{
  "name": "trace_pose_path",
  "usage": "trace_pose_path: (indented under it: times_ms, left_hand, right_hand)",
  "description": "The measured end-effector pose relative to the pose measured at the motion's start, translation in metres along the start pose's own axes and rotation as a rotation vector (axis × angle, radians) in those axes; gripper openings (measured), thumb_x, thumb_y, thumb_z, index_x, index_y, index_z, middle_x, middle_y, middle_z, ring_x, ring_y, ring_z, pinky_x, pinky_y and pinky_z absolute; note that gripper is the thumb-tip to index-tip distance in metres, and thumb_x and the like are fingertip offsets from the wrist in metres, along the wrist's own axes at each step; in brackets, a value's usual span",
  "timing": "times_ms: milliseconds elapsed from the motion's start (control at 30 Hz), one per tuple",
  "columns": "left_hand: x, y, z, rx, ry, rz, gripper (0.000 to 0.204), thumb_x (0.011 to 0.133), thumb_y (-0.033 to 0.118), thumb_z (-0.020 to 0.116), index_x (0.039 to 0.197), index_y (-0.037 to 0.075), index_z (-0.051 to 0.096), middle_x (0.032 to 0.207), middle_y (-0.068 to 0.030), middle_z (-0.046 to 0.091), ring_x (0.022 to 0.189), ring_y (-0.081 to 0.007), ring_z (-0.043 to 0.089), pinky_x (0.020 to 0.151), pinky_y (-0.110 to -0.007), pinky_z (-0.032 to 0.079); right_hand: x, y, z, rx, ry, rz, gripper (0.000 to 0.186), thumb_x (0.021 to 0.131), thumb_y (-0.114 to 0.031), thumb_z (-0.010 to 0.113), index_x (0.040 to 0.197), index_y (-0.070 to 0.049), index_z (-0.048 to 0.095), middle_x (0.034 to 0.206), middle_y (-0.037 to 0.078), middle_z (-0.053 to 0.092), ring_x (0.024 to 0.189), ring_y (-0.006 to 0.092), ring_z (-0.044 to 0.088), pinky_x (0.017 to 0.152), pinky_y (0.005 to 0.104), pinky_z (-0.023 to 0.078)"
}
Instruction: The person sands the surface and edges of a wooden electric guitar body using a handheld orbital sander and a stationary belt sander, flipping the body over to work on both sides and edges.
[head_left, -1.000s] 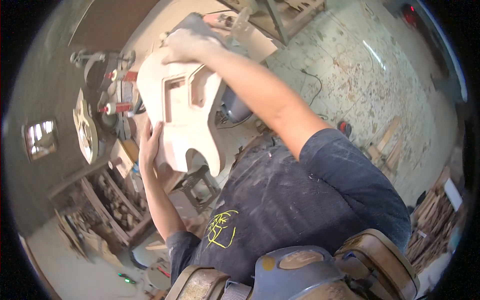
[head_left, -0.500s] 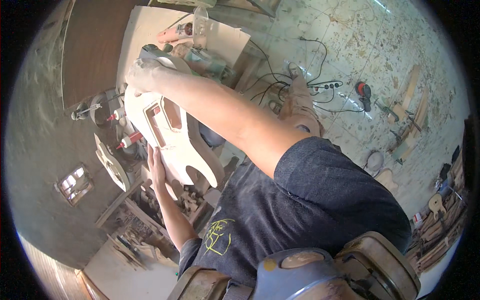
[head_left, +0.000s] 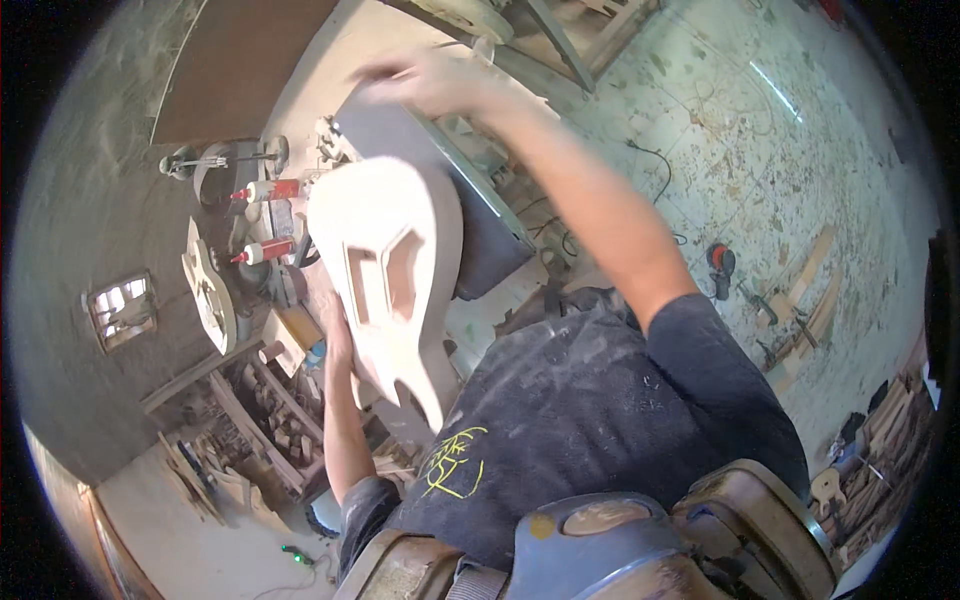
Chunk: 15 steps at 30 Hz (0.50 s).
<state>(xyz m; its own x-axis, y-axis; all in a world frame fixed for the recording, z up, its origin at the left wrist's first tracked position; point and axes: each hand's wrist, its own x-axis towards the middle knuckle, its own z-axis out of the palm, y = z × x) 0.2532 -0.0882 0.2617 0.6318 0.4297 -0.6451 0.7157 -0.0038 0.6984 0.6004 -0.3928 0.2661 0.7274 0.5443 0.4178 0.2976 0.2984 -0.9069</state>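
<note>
A pale wooden guitar body (head_left: 385, 215), with two cut-out cavities and two horns, is tilted in front of me with its horns toward my chest. My left hand (head_left: 335, 325) holds its left edge near the waist; most of the fingers are hidden behind the wood. Beyond the body's rounded end, my right hand (head_left: 425, 85) is raised over a dark grey flat-topped block (head_left: 400, 130). Motion smears its fingers, so I cannot tell whether it holds anything. The right hand is apart from the guitar body.
Two red-and-white squeeze bottles (head_left: 272, 190) lie left of the guitar body. Another guitar body (head_left: 208, 295) leans by the wall. Wood offcuts (head_left: 265, 425) fill the lower left. A red-and-black sander (head_left: 718, 258) and cables lie on the floor at right.
My right hand has left the guitar body's far end and moved right and up. The body now sits lower and nearer my chest, and the dark grey block shows behind it.
</note>
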Motion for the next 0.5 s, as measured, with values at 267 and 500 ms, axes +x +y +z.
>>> trace_pose_path:
  times_ms: [267,500]
  left_hand:
    - [-0.071,-0.073,0.008,-0.393,0.025,-0.051,0.077,0.101,0.065,0.034,0.146,0.003,0.045,0.131,-0.0150,0.061,0.109,-0.0243,0.065,0.085,-0.038,0.057]
    - [-0.071,-0.075,0.002,-0.404,0.023,-0.086,0.076,0.102,0.064,0.033,0.146,0.004,0.045,0.131,-0.0147,0.061,0.109,-0.0244,0.065,0.086,-0.038,0.057]
  right_hand:
    - [-0.197,0.077,-0.031,-0.385,0.112,0.693,0.082,0.070,-0.036,0.087,0.131,0.001,0.048,0.111,0.025,0.064,0.099,0.0319,0.066,0.086,0.0407,0.053]
    - [-0.201,0.121,0.033,-0.300,0.315,0.614,0.072,0.070,-0.026,0.086,0.124,0.000,0.046,0.114,0.027,0.059,0.110,0.0451,0.059,0.092,0.0475,0.049]
